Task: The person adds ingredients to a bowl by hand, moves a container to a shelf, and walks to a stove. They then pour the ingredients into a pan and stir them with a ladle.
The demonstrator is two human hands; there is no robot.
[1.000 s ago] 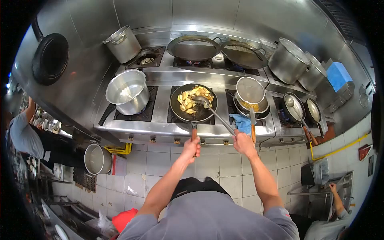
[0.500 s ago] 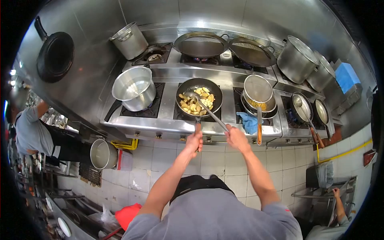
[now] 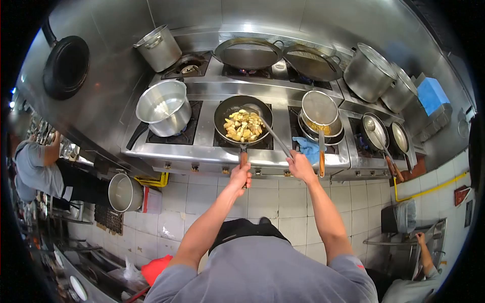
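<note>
Stainless steel panels (image 3: 262, 15) line the wall behind a two-tiered stove (image 3: 202, 152), with pale tiles (image 3: 202, 202) underfoot; on the front tier, a dark frying pan (image 3: 232, 104) sits over the middle burner, holding a heap of yellow and brown pieces (image 3: 244, 126); the person's left hand (image 3: 241, 177) is closed around its wooden handle (image 3: 244, 158), while the right hand (image 3: 301, 167) grips the near end of a long metal ladle (image 3: 276, 136), which slants across the pan's right rim, its head inside near the far side of the food and hard to make out; left of the pan stands a deep silver pot (image 3: 174, 120) with a black handle; to the right, a round strainer (image 3: 319, 107) rests over another pan (image 3: 340, 136), its handle pointing toward the person, with a blue cloth (image 3: 307, 147) just beside it; farther right are two smaller pans, a second ladle (image 3: 380, 140) lying in one; two broad woks (image 3: 247, 54) and several tall pots (image 3: 370, 76) occupy the rear tier; another person (image 3: 38, 166) stands at far left, and someone's bent arm (image 3: 426, 255) shows at lower right.
</note>
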